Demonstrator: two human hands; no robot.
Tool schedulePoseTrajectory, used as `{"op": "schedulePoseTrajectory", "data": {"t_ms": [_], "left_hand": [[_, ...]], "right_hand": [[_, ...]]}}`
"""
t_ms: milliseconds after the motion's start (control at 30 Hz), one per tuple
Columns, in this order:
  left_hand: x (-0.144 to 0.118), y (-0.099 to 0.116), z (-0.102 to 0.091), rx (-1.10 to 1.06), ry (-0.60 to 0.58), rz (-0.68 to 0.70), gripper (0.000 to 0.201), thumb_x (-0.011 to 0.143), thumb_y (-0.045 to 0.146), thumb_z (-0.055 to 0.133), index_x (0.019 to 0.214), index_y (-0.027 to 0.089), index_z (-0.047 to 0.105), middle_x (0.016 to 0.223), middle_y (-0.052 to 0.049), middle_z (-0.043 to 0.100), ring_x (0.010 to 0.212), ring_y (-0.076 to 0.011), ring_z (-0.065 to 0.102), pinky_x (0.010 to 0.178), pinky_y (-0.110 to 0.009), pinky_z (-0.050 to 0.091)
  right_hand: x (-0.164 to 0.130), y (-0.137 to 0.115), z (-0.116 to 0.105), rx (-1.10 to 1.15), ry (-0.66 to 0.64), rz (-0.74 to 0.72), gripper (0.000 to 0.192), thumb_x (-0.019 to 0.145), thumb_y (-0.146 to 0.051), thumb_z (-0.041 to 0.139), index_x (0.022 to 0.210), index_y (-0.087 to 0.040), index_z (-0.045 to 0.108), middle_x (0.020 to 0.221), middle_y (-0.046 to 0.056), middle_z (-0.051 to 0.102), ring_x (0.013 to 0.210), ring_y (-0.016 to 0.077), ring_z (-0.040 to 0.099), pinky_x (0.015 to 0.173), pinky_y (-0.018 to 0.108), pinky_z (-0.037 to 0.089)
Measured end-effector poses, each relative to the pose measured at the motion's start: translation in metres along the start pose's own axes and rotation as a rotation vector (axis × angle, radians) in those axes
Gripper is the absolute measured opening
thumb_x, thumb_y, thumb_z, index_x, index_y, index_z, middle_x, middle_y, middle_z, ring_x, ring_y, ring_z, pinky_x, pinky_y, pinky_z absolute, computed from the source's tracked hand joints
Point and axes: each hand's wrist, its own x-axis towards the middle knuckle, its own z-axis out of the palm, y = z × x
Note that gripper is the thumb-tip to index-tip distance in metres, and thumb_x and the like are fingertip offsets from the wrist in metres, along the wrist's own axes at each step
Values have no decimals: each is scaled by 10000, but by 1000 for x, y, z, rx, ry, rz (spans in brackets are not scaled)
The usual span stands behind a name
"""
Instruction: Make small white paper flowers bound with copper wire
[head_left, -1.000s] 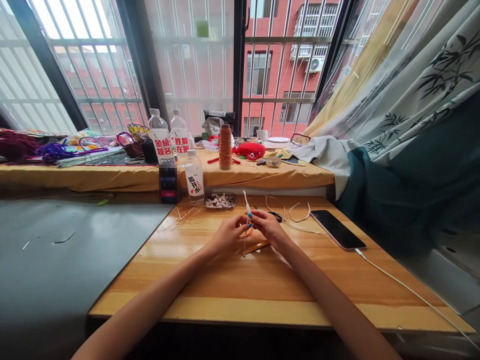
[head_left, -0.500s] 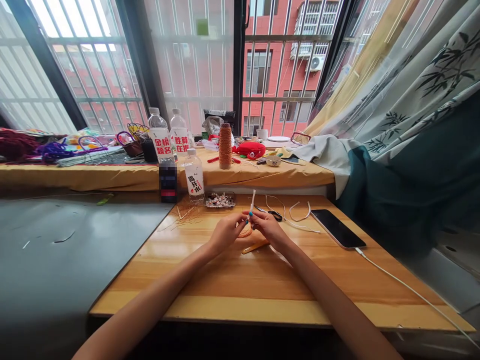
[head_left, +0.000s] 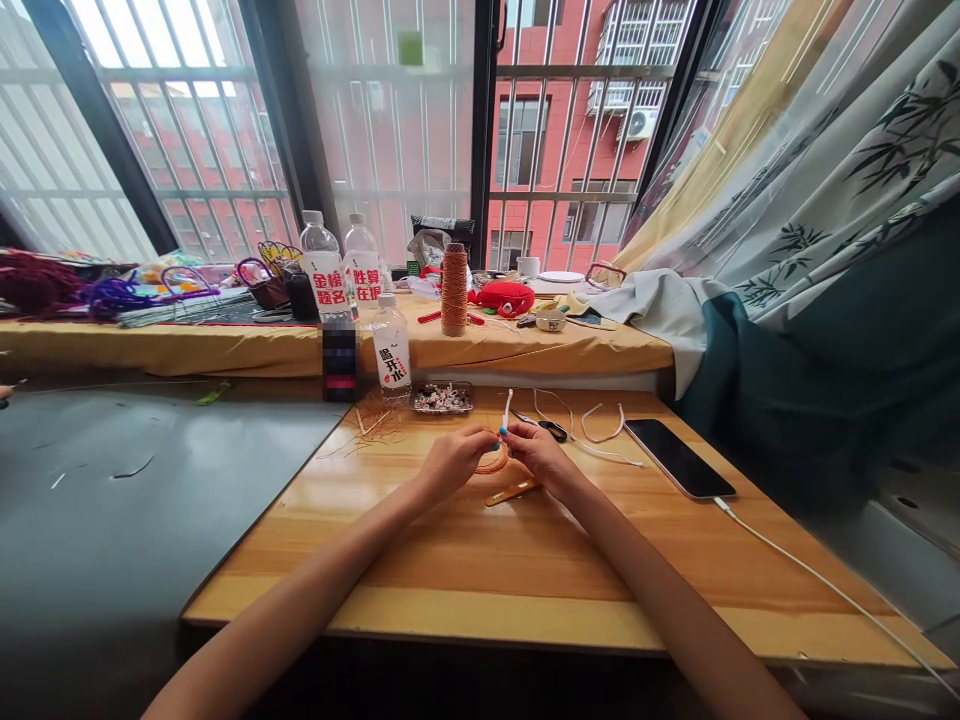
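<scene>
Hands meet over a wooden table: the left hand pinches a small coil of orange cord, the right hand closes on a white hook, held upright above it, with scissors and a bead tray near.

Both bare forearms reach forward and converge at the middle. The left hand curls with fingertips pinched together. The right hand faces it, thumb and forefinger closed in a fine grip, wrists low.
</scene>
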Motion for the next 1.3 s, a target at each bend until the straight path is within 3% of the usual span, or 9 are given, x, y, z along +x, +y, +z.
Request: {"op": "schedulePoseTrajectory", "data": {"t_ms": [300, 467, 700, 933, 1067, 1300], "left_hand": [[-5, 2, 3, 79, 84, 12, 255, 825, 313, 379, 1007, 191, 510, 823, -36, 604, 722, -115, 554, 634, -191, 389], [-5, 3, -1, 136, 42, 85, 293, 842, 302, 348, 1081, 207, 488, 861, -44, 592, 730, -109, 557, 628, -184, 389], [-5, 4, -2, 125, -5, 76, 287, 840, 312, 345, 1050, 219, 517, 876, -48, 569, 728, -111, 537, 619, -186, 377], [-2, 2, -1, 67, 39, 7, 228, 831, 294, 362, 929, 197, 544, 837, -38, 548, 694, -104, 520, 603, -183, 370], [3, 2, -2, -23, 109, -62, 185, 817, 278, 388, 816, 177, 543, 779, -24, 535, 650, -99, 487, 602, -195, 366], [9, 11, -6, -496, 175, -255, 174, 767, 321, 459, 790, 158, 517, 734, -15, 553, 649, -108, 511, 595, -208, 400]], "right_hand": [[-9, -15, -2, 45, -81, 181, 207, 472, -255, 740, 578, -134, 609, 592, -15, 532, 546, 59, 444, 580, 215, 340], [-13, -17, -1, 39, -112, 225, 185, 498, -241, 729, 582, -134, 603, 614, -11, 536, 552, 55, 445, 574, 207, 338], [-13, -15, -2, 5, -142, 207, 211, 483, -262, 731, 530, -137, 567, 518, -40, 463, 482, 45, 365, 497, 204, 279], [-5, -5, 1, -37, -60, 37, 256, 490, -334, 720, 559, -145, 562, 543, -44, 481, 495, 51, 393, 530, 218, 314], [-1, -3, 1, -45, -21, -71, 283, 572, -422, 650, 681, -164, 602, 631, -17, 542, 565, 72, 465, 586, 232, 370], [-7, -6, 10, -257, -143, -192, 327, 672, -454, 550, 842, -194, 650, 828, 30, 608, 809, 148, 528, 792, 316, 392]]}}
